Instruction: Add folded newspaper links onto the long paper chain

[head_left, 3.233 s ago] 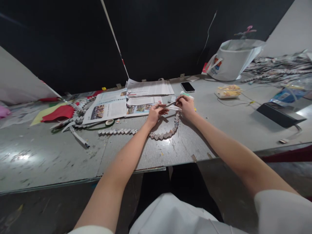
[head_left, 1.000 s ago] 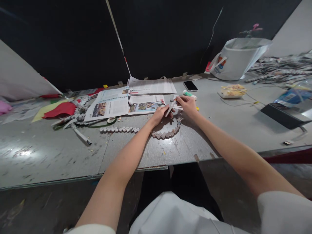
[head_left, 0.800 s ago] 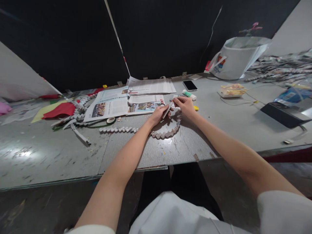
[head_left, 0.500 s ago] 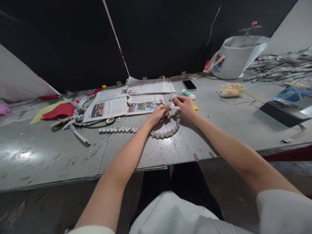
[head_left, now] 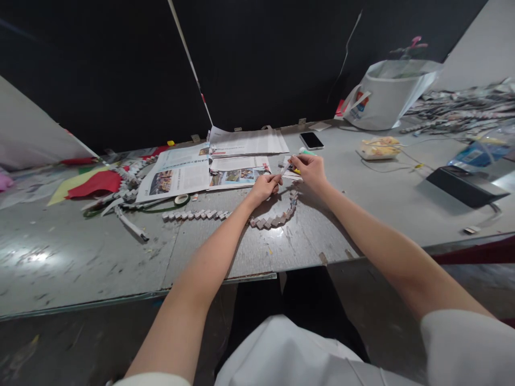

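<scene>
My left hand (head_left: 267, 188) is closed, thumb and fingers pinching a narrow light-coloured paper strip (head_left: 285, 170). My right hand (head_left: 310, 169) is closed too, its fingertips pinched at the far end of the strip; their exact hold is too small to see clearly. Below the hands a zigzag chain of folded paper (head_left: 267, 222) curves on the table, partly hidden by my left forearm. Something yellow (head_left: 297, 171) shows just under my right fingers. A green-capped glue stick (head_left: 307, 152) lies behind my right hand, mostly covered by it.
Newspaper sheets (head_left: 177, 170) lie behind my left hand. A phone (head_left: 311, 140), a yellow packet (head_left: 379, 147), a white bag (head_left: 386, 102) and a black device (head_left: 466, 186) stand to the right. Tape (head_left: 182, 199), red paper (head_left: 94, 184) and more paper chains (head_left: 129, 187) lie left.
My right hand has shifted slightly right and now covers most of the glue stick. More of the strip shows between my hands. My left hand has barely moved.
</scene>
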Available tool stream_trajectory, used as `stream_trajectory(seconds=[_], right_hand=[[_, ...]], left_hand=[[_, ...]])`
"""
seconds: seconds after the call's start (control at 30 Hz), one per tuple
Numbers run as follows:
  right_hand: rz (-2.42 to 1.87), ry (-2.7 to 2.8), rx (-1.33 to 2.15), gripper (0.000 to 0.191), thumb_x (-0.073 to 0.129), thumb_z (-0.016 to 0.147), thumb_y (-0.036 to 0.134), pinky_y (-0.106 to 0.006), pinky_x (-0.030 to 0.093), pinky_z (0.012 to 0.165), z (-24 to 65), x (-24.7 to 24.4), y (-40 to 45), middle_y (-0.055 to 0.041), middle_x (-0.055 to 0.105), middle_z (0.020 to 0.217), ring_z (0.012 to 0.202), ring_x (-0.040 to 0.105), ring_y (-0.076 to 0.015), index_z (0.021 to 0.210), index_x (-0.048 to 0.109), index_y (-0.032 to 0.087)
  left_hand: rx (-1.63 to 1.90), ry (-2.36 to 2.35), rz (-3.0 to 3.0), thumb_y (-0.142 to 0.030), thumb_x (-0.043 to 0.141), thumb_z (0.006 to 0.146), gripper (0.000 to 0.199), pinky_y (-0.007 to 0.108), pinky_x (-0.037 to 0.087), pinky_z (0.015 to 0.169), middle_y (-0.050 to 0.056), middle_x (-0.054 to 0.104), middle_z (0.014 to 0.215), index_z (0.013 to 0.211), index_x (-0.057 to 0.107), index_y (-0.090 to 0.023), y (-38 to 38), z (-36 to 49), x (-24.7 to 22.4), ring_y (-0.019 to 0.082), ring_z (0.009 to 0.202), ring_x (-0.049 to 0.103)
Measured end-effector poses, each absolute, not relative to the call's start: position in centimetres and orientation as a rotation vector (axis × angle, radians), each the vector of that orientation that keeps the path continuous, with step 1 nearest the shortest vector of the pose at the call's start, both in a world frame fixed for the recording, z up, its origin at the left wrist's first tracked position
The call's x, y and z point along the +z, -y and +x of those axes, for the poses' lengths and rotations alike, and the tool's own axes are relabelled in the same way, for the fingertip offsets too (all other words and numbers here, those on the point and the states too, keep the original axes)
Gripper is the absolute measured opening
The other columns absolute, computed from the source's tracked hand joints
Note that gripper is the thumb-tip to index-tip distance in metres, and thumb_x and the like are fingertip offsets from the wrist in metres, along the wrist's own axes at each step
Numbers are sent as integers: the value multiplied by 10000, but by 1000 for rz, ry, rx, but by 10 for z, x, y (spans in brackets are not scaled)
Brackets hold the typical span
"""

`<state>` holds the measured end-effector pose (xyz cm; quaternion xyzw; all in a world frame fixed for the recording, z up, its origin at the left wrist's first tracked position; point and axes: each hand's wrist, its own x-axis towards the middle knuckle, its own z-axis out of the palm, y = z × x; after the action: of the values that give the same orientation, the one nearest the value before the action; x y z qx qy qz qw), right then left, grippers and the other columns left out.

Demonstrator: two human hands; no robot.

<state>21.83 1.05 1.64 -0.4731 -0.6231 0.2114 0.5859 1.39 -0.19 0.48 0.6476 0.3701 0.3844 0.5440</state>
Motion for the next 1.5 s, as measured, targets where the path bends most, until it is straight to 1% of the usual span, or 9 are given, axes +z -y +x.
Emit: stream_trajectory(seconds=[0.27,0.47,0.67,0.87,1.03,1.17,1.37,1.43,1.5], right_hand=[[-1135,1370,477,451,670,995,651,-359,493,676,220,18,-9,-27,592,717,697,573,-200,845,709,228],[-1086,1509,577,568,707,922,744,-343,445,635,203,17,1,-23,594,677,664,530,-187,689,609,236],[-1114,1704,673,617,734,903,746,-337,428,585,199,15,3,-23,559,582,607,503,-175,601,616,221],[-1135,1416,622,505,732,952,692,-374,507,611,224,10,-17,-48,628,664,652,573,-211,718,673,248],[-1105,1378,610,511,700,961,726,-366,485,609,221,9,-18,-23,597,674,629,536,-190,808,731,239],[-1102,1524,631,586,682,946,770,-352,459,612,210,12,-7,-19,574,641,634,514,-186,701,654,238],[-1069,1654,616,574,693,930,723,-388,516,735,200,12,0,-53,701,685,709,631,-232,626,662,237],[-1037,1653,576,496,705,935,655,-403,533,783,199,11,2,-71,768,773,775,685,-259,667,700,238],[-991,1678,555,339,720,944,536,-416,540,847,199,12,5,-90,825,917,864,727,-282,801,780,234]], left_hand=[[895,-928,1606,-585,680,1034,504,237,309,512,-31,524,481,742,648,-175,5,11,6,101,445,440],[944,-917,1637,-561,658,1051,473,238,337,521,-21,574,524,784,675,-171,4,7,5,105,467,457],[949,-936,1667,-534,645,1061,473,236,380,547,-8,601,531,757,664,-172,4,9,5,114,489,513],[894,-932,1723,-491,657,1058,461,231,377,531,-7,610,518,717,665,-179,6,14,7,114,474,528],[892,-947,1683,-527,662,1056,482,225,360,496,-11,599,509,722,656,-180,8,13,7,113,439,528],[908,-969,1636,-571,665,1052,488,227,359,484,-18,597,523,755,650,-183,9,11,7,112,429,517],[930,-949,1628,-603,675,1033,502,238,380,522,-2,618,549,769,669,-177,9,9,9,119,483,517],[927,-932,1610,-619,684,1018,510,243,401,551,3,627,566,771,688,-173,10,9,9,122,510,530],[928,-911,1575,-611,695,1006,500,248,423,585,10,635,588,775,711,-167,10,8,8,127,542,551]])
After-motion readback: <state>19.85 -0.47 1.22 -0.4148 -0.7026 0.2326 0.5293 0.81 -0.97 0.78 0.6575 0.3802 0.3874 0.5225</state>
